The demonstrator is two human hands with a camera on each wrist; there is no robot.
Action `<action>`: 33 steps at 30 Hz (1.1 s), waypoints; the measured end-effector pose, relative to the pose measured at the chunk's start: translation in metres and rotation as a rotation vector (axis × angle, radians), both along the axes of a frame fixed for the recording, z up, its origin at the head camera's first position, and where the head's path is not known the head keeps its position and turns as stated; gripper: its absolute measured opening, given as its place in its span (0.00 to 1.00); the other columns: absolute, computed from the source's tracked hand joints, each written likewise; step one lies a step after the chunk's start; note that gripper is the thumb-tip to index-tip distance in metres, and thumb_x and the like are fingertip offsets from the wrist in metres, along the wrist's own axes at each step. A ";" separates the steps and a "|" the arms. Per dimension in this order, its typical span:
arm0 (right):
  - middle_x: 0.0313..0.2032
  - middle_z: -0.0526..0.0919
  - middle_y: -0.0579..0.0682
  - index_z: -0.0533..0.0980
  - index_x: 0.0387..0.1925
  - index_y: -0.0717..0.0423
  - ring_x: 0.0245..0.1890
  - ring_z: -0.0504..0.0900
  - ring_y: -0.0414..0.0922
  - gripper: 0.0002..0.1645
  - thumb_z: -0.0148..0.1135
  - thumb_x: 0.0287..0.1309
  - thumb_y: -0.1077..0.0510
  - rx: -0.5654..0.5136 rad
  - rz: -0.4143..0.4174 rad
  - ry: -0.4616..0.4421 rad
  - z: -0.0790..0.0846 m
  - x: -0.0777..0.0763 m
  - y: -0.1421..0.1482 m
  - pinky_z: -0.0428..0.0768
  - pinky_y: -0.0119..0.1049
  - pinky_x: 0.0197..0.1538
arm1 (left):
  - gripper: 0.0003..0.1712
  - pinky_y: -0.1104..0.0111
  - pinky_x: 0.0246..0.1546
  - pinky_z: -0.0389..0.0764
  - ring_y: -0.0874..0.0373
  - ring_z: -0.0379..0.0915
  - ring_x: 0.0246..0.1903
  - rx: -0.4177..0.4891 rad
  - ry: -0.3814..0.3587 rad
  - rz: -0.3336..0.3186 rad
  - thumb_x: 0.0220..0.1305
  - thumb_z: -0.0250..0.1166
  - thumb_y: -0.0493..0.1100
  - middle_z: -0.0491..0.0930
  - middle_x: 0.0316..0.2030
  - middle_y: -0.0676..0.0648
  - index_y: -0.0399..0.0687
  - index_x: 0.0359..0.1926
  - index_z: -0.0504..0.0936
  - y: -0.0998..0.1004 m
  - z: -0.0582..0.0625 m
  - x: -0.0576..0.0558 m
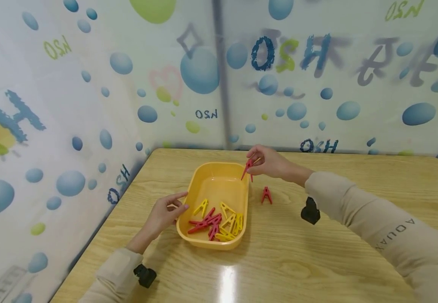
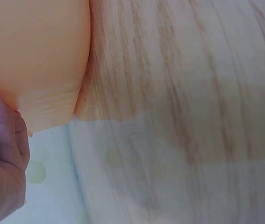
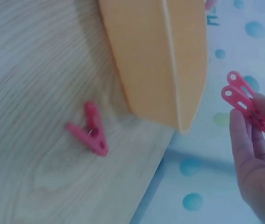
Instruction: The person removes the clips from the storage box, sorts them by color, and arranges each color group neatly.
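A yellow plastic basin (image 1: 219, 244) stands on the table with several yellow clothespins (image 1: 228, 223) and red clothespins (image 1: 205, 222) heaped in its near half. At its left rim, my left hand (image 1: 163, 213) pinches the edge between thumb and fingers; in the left wrist view that hand (image 2: 6, 154) is beside the basin's wall (image 2: 39, 51). My right hand (image 1: 266, 163) holds a red clothespin (image 1: 248, 165) up near the far right corner of the basin, legs pointing down. Thumb and fingers pinch this clothespin (image 3: 247, 103) in the right wrist view.
Another red clothespin (image 1: 266, 195) lies on the wooden table (image 1: 340, 252), right of the basin. A printed curtain (image 1: 298, 97) with blue bubbles hangs behind the table's far edge, and a similar one (image 1: 52, 147) runs along the left.
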State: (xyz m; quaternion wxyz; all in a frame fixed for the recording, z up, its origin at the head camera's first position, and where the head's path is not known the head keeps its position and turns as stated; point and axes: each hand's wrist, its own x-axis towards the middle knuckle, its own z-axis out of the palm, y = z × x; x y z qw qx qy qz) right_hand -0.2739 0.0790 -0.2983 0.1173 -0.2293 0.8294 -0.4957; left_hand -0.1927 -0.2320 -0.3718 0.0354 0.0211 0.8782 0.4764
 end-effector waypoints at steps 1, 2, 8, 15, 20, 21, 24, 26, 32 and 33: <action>0.38 0.72 0.58 0.65 0.45 0.66 0.40 0.76 0.51 0.22 0.62 0.49 0.65 0.004 -0.009 0.000 -0.001 0.000 0.006 0.77 0.39 0.41 | 0.25 0.66 0.21 0.78 0.57 0.70 0.21 0.001 0.001 -0.001 0.57 0.61 0.40 0.71 0.30 0.44 0.43 0.57 0.71 0.000 0.000 0.000; 0.38 0.72 0.58 0.65 0.45 0.66 0.40 0.75 0.51 0.22 0.62 0.49 0.65 0.008 -0.018 -0.001 -0.003 0.000 0.012 0.77 0.39 0.42 | 0.25 0.66 0.21 0.78 0.57 0.70 0.21 0.002 0.002 -0.002 0.57 0.61 0.40 0.71 0.30 0.44 0.43 0.57 0.71 0.000 0.000 0.000; 0.38 0.73 0.57 0.65 0.44 0.66 0.38 0.75 0.50 0.20 0.61 0.51 0.64 0.017 -0.051 -0.029 -0.016 0.001 0.042 0.77 0.39 0.42 | 0.25 0.67 0.21 0.78 0.57 0.70 0.21 0.002 0.003 -0.006 0.57 0.61 0.40 0.72 0.30 0.45 0.43 0.57 0.71 0.000 -0.001 0.001; 0.40 0.73 0.61 0.64 0.48 0.72 0.37 0.76 0.48 0.21 0.57 0.54 0.66 -0.030 -0.070 -0.111 -0.049 0.007 0.066 0.76 0.43 0.43 | 0.25 0.66 0.22 0.78 0.57 0.69 0.21 0.008 -0.007 0.002 0.57 0.61 0.41 0.72 0.31 0.44 0.44 0.57 0.71 0.002 -0.001 0.001; 0.41 0.72 0.63 0.62 0.50 0.75 0.37 0.76 0.48 0.24 0.56 0.54 0.67 -0.043 -0.073 -0.159 -0.073 0.011 0.078 0.76 0.43 0.43 | 0.25 0.66 0.22 0.78 0.57 0.70 0.21 0.011 0.001 0.002 0.57 0.61 0.41 0.72 0.31 0.44 0.44 0.57 0.71 0.003 -0.001 0.002; 0.42 0.72 0.63 0.62 0.51 0.75 0.38 0.76 0.48 0.24 0.56 0.55 0.66 -0.040 -0.075 -0.165 -0.076 0.011 0.079 0.77 0.42 0.42 | 0.25 0.66 0.22 0.78 0.57 0.70 0.21 0.011 0.003 0.001 0.57 0.61 0.41 0.72 0.31 0.44 0.44 0.57 0.71 0.003 -0.001 0.002; 0.44 0.71 0.63 0.62 0.52 0.74 0.39 0.74 0.49 0.25 0.56 0.55 0.65 -0.023 -0.091 -0.184 -0.083 0.011 0.083 0.77 0.41 0.42 | 0.25 0.66 0.22 0.78 0.57 0.70 0.21 0.010 0.007 0.001 0.57 0.61 0.41 0.72 0.31 0.44 0.44 0.57 0.71 0.004 -0.001 0.002; 0.44 0.71 0.62 0.63 0.52 0.73 0.39 0.74 0.48 0.25 0.56 0.55 0.64 -0.003 -0.108 -0.199 -0.086 0.010 0.085 0.77 0.40 0.42 | 0.25 0.66 0.22 0.78 0.57 0.70 0.21 0.009 0.008 0.003 0.56 0.61 0.41 0.72 0.31 0.44 0.44 0.57 0.71 0.003 -0.001 0.001; 0.40 0.72 0.58 0.66 0.50 0.73 0.35 0.74 0.44 0.23 0.56 0.55 0.64 0.012 -0.137 -0.201 -0.095 0.007 0.087 0.77 0.36 0.39 | 0.25 0.67 0.21 0.78 0.57 0.70 0.21 0.000 0.006 0.016 0.56 0.62 0.41 0.72 0.31 0.44 0.44 0.56 0.72 0.002 -0.001 0.001; 0.39 0.72 0.58 0.66 0.50 0.73 0.35 0.74 0.43 0.23 0.56 0.55 0.64 0.010 -0.137 -0.198 -0.096 0.007 0.087 0.77 0.36 0.39 | 0.25 0.67 0.21 0.78 0.57 0.70 0.21 -0.002 0.006 0.017 0.56 0.62 0.41 0.72 0.31 0.44 0.44 0.56 0.72 0.002 -0.001 0.002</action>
